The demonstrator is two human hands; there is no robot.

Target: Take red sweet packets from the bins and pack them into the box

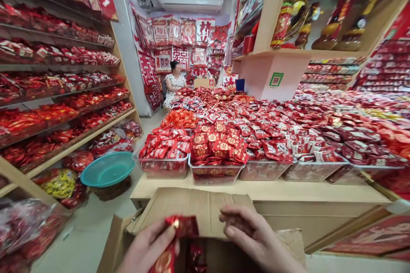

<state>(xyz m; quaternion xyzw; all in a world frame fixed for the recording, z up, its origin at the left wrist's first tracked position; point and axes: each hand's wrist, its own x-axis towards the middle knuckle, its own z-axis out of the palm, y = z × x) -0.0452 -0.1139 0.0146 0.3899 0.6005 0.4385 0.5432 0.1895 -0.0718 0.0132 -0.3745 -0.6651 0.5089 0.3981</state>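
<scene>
My left hand (pixel 156 243) is closed on small red and gold packets (pixel 186 225), with the thumb pressed on top; they look like wrapped sweets. One sticks out to the right of the fingers, another hangs below the palm. Across from it, my right hand (pixel 250 232) hovers with loosely curled fingers, the thumb apart from them and nothing visible in between. Both hands are over an open cardboard box (pixel 195 204), its far flap leaning toward the counter. Shiny red packets (pixel 197 258) show in the dark inside of the box; the rest of its contents is hidden.
Clear plastic bins (pixel 216 175) heaped with red packets line the wooden counter (pixel 272 195). At left, a teal basin (pixel 109 169) sits on a basket near shelves (pixel 64 115) full of red packets. A person (pixel 175 83) in dotted clothing is at the back.
</scene>
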